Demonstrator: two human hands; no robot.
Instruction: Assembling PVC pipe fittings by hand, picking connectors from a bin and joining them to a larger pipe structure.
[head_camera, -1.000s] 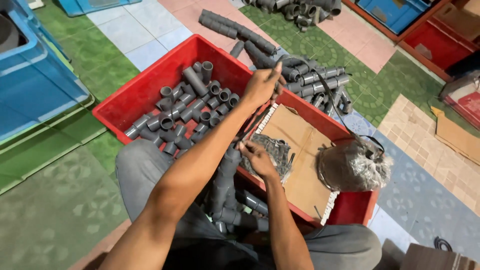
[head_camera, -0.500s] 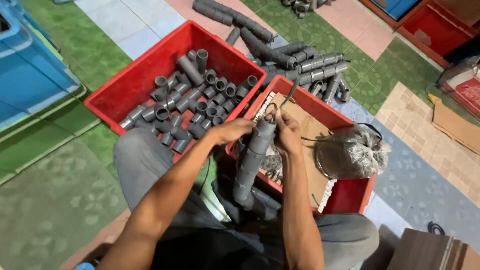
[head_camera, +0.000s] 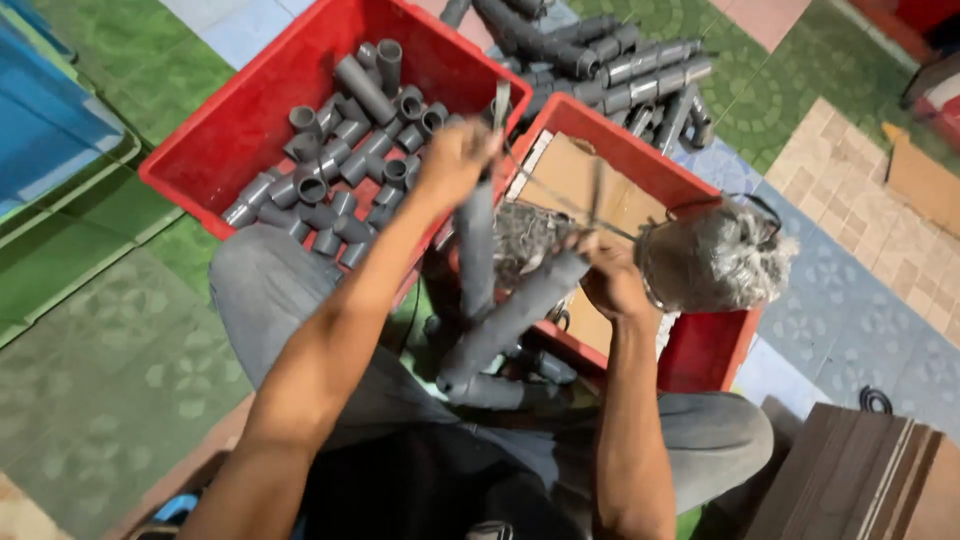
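Over lap, centre: both hands on grey pipe assembly (head_camera: 505, 325), tilted, lower end near knees.
left hand (head_camera: 455, 160): closed around upright grey pipe (head_camera: 477, 250) at its top; blurred.
right hand (head_camera: 612, 285): pinching thin wire (head_camera: 560, 200); strand runs toward left hand.
left red crate (head_camera: 240, 130): short grey tubular fittings, loose, smooth.
right red crate (head_camera: 715, 350): cardboard sheet (head_camera: 575, 175), tangled silvery wire bundle (head_camera: 715, 258).
floor beyond: pile of longer grey pipes (head_camera: 610, 60).
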